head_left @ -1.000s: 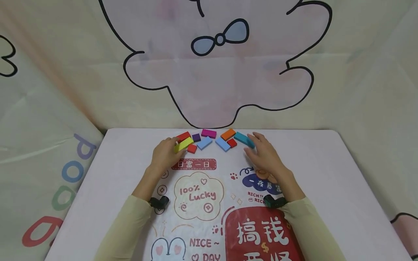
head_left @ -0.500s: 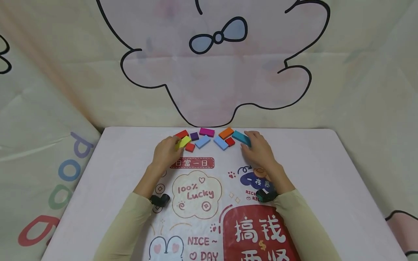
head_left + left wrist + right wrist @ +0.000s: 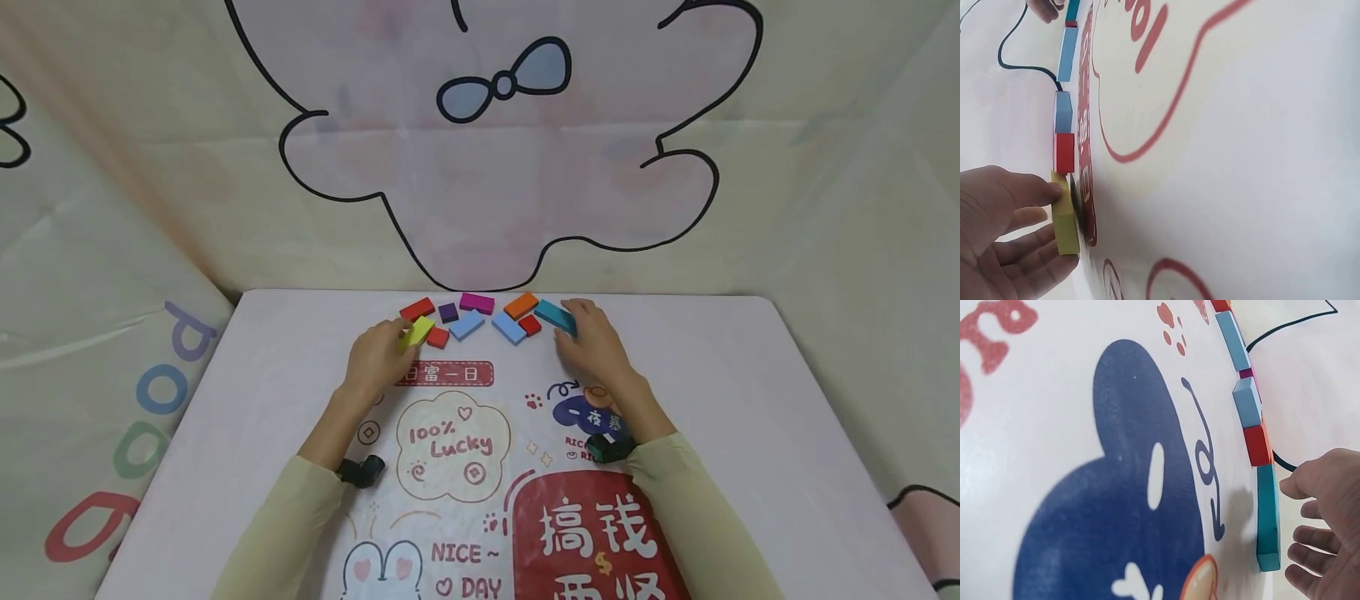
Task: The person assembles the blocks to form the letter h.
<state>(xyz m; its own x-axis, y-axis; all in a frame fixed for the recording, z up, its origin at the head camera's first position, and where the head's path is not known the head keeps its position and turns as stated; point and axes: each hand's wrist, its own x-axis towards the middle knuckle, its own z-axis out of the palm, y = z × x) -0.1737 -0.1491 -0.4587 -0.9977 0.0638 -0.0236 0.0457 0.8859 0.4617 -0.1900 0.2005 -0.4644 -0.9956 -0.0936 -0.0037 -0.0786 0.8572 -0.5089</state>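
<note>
My left hand (image 3: pixel 378 357) pinches a yellow block (image 3: pixel 1065 219) between thumb and fingers, at the left end of a loose group of coloured blocks. In the left wrist view the thumb lies on the block's near side, with other fingers at its far end. My right hand (image 3: pixel 597 342) is at a teal block (image 3: pixel 556 317) on the group's right end. The right wrist view shows its thumb and fingers loosely bent along the teal block, the thumb tip right by its edge. Beside the yellow block lie a long red block (image 3: pixel 417 309) and a small red block (image 3: pixel 438 337).
Between the hands lie a dark purple block (image 3: pixel 447 313), a magenta block (image 3: pixel 477 303), two light blue blocks (image 3: pixel 509 328), an orange block (image 3: pixel 521 305) and another small red block (image 3: pixel 529 324). The white table (image 3: pixel 750 400) has printed pictures and ends at a cloth backdrop (image 3: pixel 480 183).
My left hand has drawn the yellow block slightly left and toward me, away from the long red block. My right hand has moved in closer around the teal block's end.
</note>
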